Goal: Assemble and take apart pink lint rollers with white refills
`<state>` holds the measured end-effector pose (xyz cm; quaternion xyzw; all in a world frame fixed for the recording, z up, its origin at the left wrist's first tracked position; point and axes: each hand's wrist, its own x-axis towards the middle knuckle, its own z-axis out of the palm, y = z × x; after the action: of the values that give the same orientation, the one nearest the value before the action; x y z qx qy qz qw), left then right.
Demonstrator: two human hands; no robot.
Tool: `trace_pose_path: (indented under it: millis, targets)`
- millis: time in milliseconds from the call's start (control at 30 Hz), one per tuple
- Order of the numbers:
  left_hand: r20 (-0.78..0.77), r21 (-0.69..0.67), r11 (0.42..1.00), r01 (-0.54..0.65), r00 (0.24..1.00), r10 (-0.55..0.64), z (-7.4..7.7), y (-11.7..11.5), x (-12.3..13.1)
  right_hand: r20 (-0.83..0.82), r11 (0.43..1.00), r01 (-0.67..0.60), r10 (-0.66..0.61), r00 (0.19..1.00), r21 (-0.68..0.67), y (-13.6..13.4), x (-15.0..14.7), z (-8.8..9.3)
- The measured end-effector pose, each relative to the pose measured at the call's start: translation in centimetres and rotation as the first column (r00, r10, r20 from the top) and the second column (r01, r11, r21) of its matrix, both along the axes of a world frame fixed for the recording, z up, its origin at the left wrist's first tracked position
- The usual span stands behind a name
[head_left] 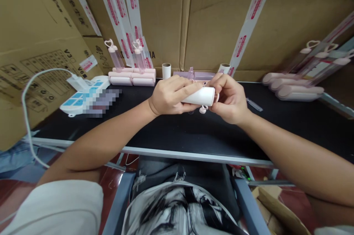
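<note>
Both my hands meet above the black table (pixel 171 131) around a white paper roll (pixel 201 96) held lying sideways. My left hand (pixel 169 95) is wrapped around the roll's left part, fingers closed. My right hand (pixel 230 98) is closed at the roll's right end, pinching a small pink-white part there; a little pink loop (pixel 203 109) hangs below the roll. Most of what lies under my fingers is hidden.
Pink lint-roller cases (pixel 132 77) with clear-handled rollers (pixel 116 56) stand at the back left, two white cores (pixel 166 70) and a purple case (pixel 195 76) behind my hands. More pink cases (pixel 295 89) lie at the right. A blue-white power strip (pixel 84 96) sits left. Cardboard boxes (pixel 210 17) wall the back.
</note>
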<state>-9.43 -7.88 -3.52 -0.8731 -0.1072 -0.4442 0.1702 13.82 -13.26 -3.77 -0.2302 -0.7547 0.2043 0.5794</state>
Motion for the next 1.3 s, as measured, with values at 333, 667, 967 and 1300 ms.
trace_pose_path:
  millis: [333,667,967,1300]
  targets:
    - [0.113,-0.044,0.999,-0.008,0.994,0.013,-0.3,-0.7,0.3,-0.022,1.0,-0.002,0.002,1.0,-0.012,-0.3,-0.1,0.1]
    - [0.466,-0.242,0.964,0.114,0.885,0.012,-0.8,-0.3,1.1,-0.231,0.958,-0.121,0.06,0.971,-0.26,0.6,-0.9,-1.4]
    - [0.632,-0.419,0.87,0.261,0.772,0.072,-0.2,1.4,0.9,-0.094,0.911,-0.18,0.156,0.983,-0.372,1.8,-1.3,-4.0]
    - [0.787,-0.532,0.644,0.55,0.601,0.136,1.2,0.1,1.7,0.023,0.869,-0.124,0.153,0.988,-0.478,0.8,0.1,-1.6]
